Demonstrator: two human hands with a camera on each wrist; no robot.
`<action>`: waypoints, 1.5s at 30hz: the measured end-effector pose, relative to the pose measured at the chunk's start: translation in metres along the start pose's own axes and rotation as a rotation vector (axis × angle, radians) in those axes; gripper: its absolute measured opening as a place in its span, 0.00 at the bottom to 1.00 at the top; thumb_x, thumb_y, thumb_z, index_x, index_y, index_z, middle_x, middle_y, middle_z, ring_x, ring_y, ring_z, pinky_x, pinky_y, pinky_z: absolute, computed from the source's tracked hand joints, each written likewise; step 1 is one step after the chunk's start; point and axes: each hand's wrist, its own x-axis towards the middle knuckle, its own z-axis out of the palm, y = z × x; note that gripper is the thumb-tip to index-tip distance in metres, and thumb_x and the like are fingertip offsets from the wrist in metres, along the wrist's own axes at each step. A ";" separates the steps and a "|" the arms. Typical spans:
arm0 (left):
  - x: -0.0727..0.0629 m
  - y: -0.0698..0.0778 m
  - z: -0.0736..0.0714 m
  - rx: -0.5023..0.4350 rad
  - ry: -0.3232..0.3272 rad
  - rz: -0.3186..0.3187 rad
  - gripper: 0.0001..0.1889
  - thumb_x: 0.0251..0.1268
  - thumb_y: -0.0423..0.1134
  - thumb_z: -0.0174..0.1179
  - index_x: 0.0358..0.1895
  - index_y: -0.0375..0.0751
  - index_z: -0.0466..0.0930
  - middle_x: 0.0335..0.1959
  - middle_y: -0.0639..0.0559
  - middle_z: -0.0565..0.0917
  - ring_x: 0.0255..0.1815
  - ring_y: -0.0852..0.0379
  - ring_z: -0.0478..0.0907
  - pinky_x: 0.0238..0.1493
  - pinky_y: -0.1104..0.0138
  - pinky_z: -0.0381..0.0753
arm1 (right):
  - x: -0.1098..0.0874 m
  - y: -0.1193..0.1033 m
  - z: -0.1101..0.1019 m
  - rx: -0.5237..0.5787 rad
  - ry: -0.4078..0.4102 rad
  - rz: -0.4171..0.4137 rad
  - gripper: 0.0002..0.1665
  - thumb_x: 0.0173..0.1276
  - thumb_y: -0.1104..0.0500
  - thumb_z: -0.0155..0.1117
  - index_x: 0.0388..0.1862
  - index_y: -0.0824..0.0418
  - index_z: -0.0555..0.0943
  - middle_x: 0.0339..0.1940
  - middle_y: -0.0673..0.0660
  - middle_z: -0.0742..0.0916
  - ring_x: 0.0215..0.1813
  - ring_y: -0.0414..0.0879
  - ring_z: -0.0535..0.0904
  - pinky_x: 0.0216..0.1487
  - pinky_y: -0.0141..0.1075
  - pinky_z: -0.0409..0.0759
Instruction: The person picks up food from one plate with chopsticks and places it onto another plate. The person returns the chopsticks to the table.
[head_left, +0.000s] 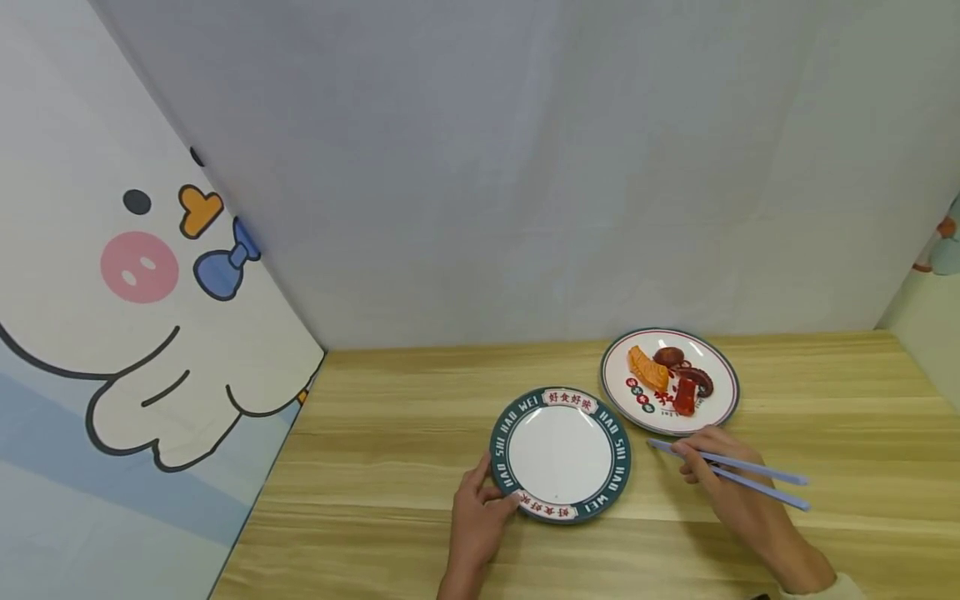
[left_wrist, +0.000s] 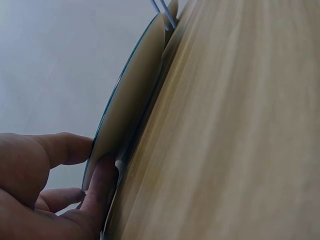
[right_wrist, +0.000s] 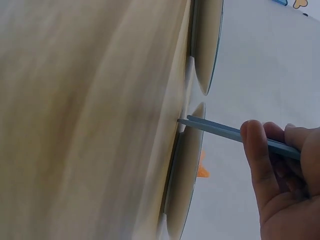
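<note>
My left hand (head_left: pixel 478 515) grips the lower left rim of a white plate (head_left: pixel 558 454) with a dark green lettered border. In the left wrist view, fingers sit on both sides of that rim, beside the plate's pale underside (left_wrist: pixel 127 95). A pair of light blue chopsticks (head_left: pixel 765 471) is held in my right hand (head_left: pixel 742 504), their tips close together just right of the green plate. Beyond those tips is a second plate (head_left: pixel 618 367), bearing an orange fish-like slice (head_left: pixel 648 368), a brown round piece (head_left: pixel 668 357), a dark red tentacle (head_left: pixel 701 381) and a red block (head_left: pixel 686 397).
Both plates stand on a wood-grain table (head_left: pixel 390 467), the food plate farther back and to the right. A pale grey wall panel (head_left: pixel 525 183) rises at the table's back edge. On the left is a panel with a cartoon animal (head_left: pixel 138 267).
</note>
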 end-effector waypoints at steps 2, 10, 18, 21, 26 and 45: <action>0.001 -0.001 0.000 -0.001 0.003 0.004 0.42 0.56 0.21 0.70 0.78 0.27 0.66 0.65 0.37 0.76 0.47 0.53 0.81 0.40 0.70 0.86 | 0.000 -0.001 0.000 -0.026 -0.004 -0.013 0.09 0.73 0.72 0.66 0.36 0.65 0.90 0.34 0.55 0.87 0.31 0.35 0.82 0.30 0.27 0.84; 0.002 -0.003 0.001 -0.010 0.004 0.013 0.42 0.55 0.20 0.70 0.77 0.27 0.66 0.63 0.38 0.77 0.46 0.53 0.81 0.39 0.70 0.86 | 0.000 0.000 0.005 -0.138 0.031 -0.161 0.09 0.66 0.76 0.70 0.33 0.64 0.90 0.29 0.50 0.84 0.29 0.32 0.77 0.27 0.22 0.76; 0.002 -0.004 0.001 -0.001 0.006 0.012 0.42 0.55 0.20 0.69 0.77 0.28 0.66 0.64 0.37 0.77 0.46 0.53 0.81 0.39 0.70 0.86 | -0.001 0.001 0.010 -0.224 0.059 -0.354 0.14 0.54 0.78 0.76 0.30 0.61 0.88 0.29 0.43 0.80 0.28 0.29 0.71 0.27 0.20 0.68; 0.002 -0.004 0.001 0.004 0.007 0.004 0.42 0.55 0.20 0.69 0.78 0.29 0.67 0.65 0.37 0.77 0.47 0.52 0.80 0.40 0.69 0.87 | -0.001 0.000 0.011 -0.248 0.048 -0.407 0.13 0.52 0.78 0.77 0.32 0.62 0.89 0.30 0.44 0.80 0.29 0.29 0.69 0.27 0.21 0.67; 0.002 -0.003 0.001 0.006 0.004 -0.009 0.42 0.56 0.20 0.69 0.78 0.30 0.66 0.66 0.38 0.76 0.47 0.53 0.80 0.40 0.69 0.87 | -0.003 0.002 0.013 -0.239 0.001 -0.453 0.12 0.56 0.76 0.76 0.36 0.64 0.90 0.34 0.45 0.82 0.31 0.30 0.71 0.29 0.20 0.70; 0.003 -0.004 0.002 0.001 -0.001 -0.003 0.42 0.57 0.21 0.69 0.78 0.28 0.66 0.65 0.38 0.77 0.47 0.53 0.80 0.40 0.69 0.87 | -0.011 0.010 0.019 -0.420 -0.064 -0.595 0.36 0.87 0.40 0.36 0.36 0.56 0.87 0.35 0.43 0.76 0.32 0.32 0.71 0.28 0.25 0.72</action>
